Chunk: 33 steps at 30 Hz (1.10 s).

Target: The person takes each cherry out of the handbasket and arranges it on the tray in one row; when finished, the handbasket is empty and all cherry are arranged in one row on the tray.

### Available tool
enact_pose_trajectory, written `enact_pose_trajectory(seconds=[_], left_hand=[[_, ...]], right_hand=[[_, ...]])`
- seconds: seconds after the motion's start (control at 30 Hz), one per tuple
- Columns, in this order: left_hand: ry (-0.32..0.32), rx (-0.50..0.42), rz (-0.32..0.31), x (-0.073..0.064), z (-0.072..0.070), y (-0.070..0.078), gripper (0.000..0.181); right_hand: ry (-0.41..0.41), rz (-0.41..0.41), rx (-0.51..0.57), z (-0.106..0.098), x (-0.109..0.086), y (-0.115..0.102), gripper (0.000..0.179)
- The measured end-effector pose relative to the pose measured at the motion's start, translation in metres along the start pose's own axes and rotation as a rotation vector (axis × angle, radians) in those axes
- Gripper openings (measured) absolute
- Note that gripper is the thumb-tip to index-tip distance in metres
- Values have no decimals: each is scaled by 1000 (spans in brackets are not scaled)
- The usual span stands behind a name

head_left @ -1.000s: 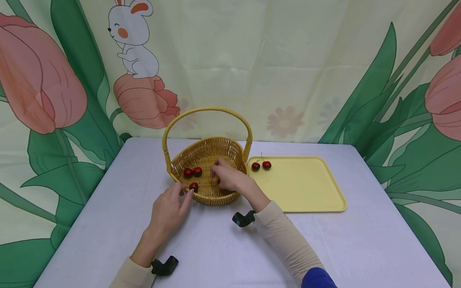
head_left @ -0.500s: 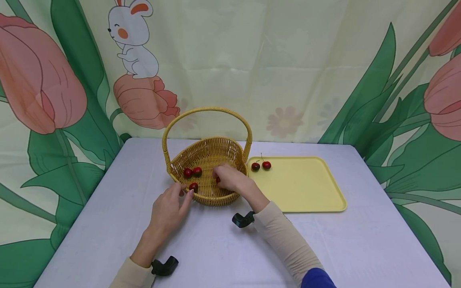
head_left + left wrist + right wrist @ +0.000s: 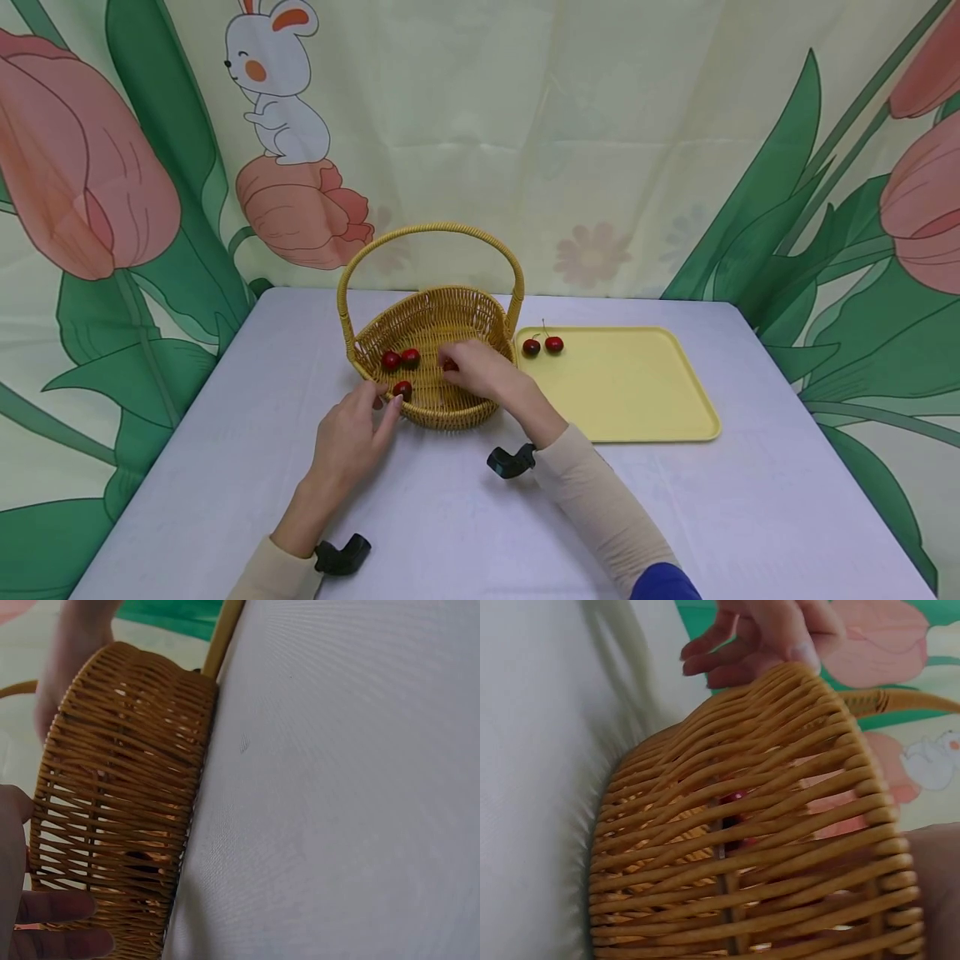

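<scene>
Slightly shifted from before, our right hand [image 3: 478,370] pinches a cherry [image 3: 450,365] inside the basket [image 3: 450,418]; our left hand [image 3: 351,433], fingers relaxed, touches the basket. One weak pinch and we could drop that cherry!

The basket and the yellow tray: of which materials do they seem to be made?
The basket looks like wicker or rattan with a faint sheen: rounded brown strands interlace in both wrist views, though woven plastic is possible. The yellow tray looks like smooth plastic: its colour is even, its corners are rounded and its rim is thin; painted metal cannot be excluded.
</scene>
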<state>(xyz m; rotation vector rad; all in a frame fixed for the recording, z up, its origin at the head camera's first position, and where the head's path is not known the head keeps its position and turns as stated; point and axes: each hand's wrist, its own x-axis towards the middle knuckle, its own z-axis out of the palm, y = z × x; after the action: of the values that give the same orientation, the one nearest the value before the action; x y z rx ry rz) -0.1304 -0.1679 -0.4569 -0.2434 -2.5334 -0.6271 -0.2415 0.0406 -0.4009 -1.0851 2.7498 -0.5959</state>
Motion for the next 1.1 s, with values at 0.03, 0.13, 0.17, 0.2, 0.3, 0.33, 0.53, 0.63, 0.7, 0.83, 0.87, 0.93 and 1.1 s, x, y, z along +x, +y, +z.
enact_pose_trajectory(seconds=[0.03, 0.13, 0.17, 0.2, 0.3, 0.33, 0.53, 0.63, 0.7, 0.83, 0.87, 0.93, 1.1], left_hand=[[-1, 1, 0, 0, 0, 0, 30], [-2, 2, 3, 0, 0, -1, 30], [-2, 1, 5, 0, 1, -1, 30], [-3, 1, 6, 0, 1, -1, 30], [-4, 3, 6, 1, 1, -1, 31], [-3, 3, 6, 1, 1, -1, 31], [0, 6, 6, 1, 1, 0, 31], [-7, 3, 0, 0, 1, 0, 31], [-11, 2, -4, 1, 1, 0, 31], [-15, -3, -9, 1, 2, 0, 31], [-16, -3, -9, 1, 2, 0, 31], [-18, -8, -10, 0, 2, 0, 31], [-18, -10, -8, 0, 3, -1, 31]], right_hand=[[19, -4, 7, -2, -2, -1, 20], [83, -23, 28, -8, -10, -4, 24], [104, -28, 36, -11, -13, -4, 24], [124, -31, 47, -13, -16, -4, 24], [184, -44, 56, -17, -24, -4, 25], [204, -49, 59, -19, -26, -3, 26], [332, -118, 60, -25, -41, 2, 28], [375, -130, 67, -29, -48, 5, 30], [397, -128, 79, -32, -53, 6, 31], [447, -129, 100, -38, -61, 10, 31], [458, -130, 113, -39, -63, 11, 31], [477, -127, 128, -42, -66, 13, 30], [503, -122, 171, -47, -70, 17, 27]])
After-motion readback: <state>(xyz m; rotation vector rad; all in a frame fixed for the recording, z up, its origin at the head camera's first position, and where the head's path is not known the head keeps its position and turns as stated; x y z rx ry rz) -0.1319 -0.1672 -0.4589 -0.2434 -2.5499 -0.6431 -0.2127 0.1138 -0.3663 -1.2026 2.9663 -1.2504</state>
